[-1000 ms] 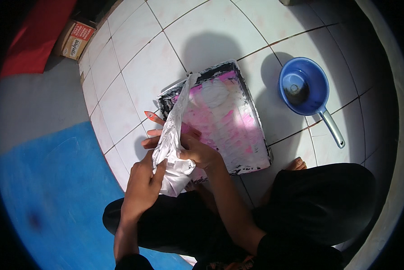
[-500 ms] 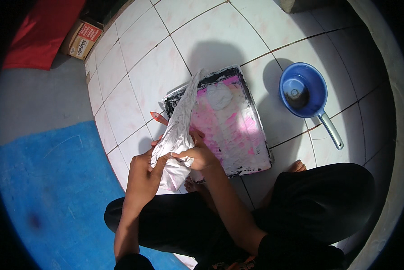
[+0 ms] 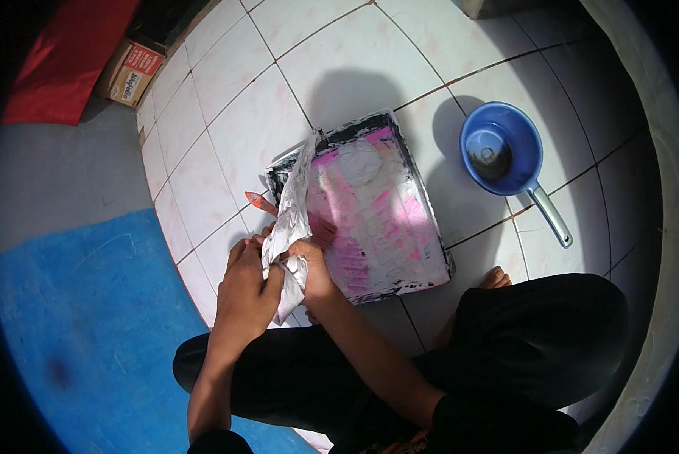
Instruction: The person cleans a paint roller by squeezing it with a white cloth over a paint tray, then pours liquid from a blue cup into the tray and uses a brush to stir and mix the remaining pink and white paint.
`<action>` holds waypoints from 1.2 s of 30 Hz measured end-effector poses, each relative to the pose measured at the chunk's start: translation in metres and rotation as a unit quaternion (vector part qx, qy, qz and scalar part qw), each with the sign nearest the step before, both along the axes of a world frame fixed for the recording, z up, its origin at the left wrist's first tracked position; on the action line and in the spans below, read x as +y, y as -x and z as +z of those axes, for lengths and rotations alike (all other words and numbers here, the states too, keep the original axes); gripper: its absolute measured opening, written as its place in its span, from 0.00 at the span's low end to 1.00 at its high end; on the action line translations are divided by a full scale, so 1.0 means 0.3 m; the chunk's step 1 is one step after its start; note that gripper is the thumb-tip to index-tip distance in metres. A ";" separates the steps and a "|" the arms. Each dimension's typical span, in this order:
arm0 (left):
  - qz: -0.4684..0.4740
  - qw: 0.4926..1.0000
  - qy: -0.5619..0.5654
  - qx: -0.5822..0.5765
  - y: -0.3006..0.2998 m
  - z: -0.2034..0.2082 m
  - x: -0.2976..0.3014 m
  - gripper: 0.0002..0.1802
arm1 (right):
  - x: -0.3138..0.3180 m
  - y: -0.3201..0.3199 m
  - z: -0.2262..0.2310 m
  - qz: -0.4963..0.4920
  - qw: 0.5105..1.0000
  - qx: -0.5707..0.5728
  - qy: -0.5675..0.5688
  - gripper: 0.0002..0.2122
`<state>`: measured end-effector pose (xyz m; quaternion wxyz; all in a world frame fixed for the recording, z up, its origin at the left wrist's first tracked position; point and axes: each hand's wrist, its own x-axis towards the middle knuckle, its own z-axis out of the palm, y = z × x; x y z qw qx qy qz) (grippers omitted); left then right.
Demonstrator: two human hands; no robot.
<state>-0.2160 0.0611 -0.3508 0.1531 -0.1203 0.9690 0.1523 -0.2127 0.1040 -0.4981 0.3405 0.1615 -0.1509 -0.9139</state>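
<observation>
White bag (image 3: 291, 216) slants over the left edge of the paint-smeared tray (image 3: 355, 129); contact unclear. Left hand (image 3: 242, 291) and right hand (image 3: 314, 271) both grasp its bunched lower part. Risk: slack pinch could let it slump onto the brush (image 3: 261, 202); uneven squeeze could split it.

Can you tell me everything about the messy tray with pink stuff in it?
The black rectangular tray lies slightly turned on the white floor tiles, its low rim smeared white. Streaky pink and white paste coats its bottom, with a round white lump near the far end. An orange brush handle sticks out past its left side, which a crumpled white bundle partly hides.
</observation>
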 end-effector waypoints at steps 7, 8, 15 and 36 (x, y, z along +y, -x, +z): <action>-0.068 0.997 0.008 -0.040 0.001 -0.006 0.000 0.38 | -0.034 -0.002 -0.019 -0.128 0.988 0.078 0.046 0.24; -0.064 0.997 -0.005 -0.041 0.001 0.007 0.001 0.43 | -0.033 -0.002 -0.002 -0.134 0.985 0.080 0.068 0.27; -0.111 0.992 0.019 -0.061 -0.003 0.004 0.027 0.61 | -0.047 -0.017 -0.045 -0.100 0.992 0.072 0.013 0.20; -0.069 0.991 -0.088 -0.078 0.011 0.020 0.004 0.34 | 0.074 0.076 0.020 -0.062 0.992 0.114 0.001 0.21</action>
